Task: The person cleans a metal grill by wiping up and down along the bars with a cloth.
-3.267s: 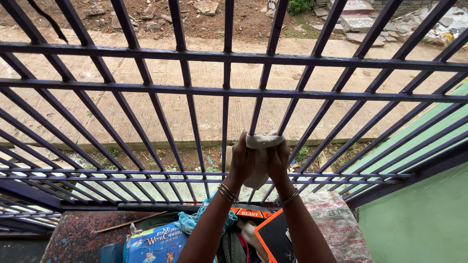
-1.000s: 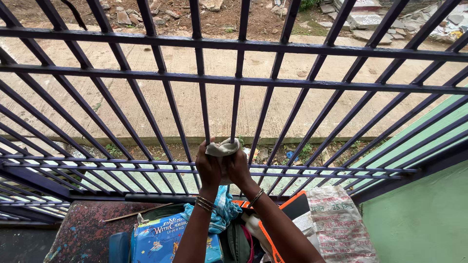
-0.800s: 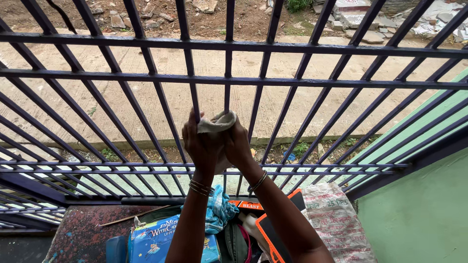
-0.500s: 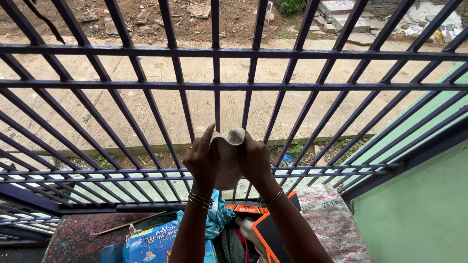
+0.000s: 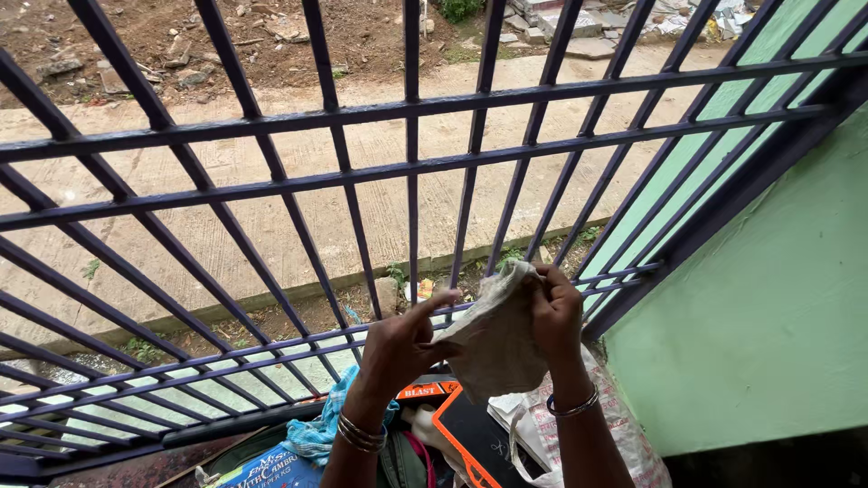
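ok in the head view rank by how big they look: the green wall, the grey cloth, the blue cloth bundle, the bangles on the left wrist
1. green wall
2. grey cloth, though it is nearer the camera
3. blue cloth bundle, partly hidden by the left arm, so unsure
4. bangles

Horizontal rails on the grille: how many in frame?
4. Two upper rails cross above the hands; two lower rails run close together beside the left hand. Clutter below may hide more.

Left hand (image 5: pixel 395 346) and right hand (image 5: pixel 554 312) holding grey cloth (image 5: pixel 495 336), seemingly off purple railing (image 5: pixel 411 167)
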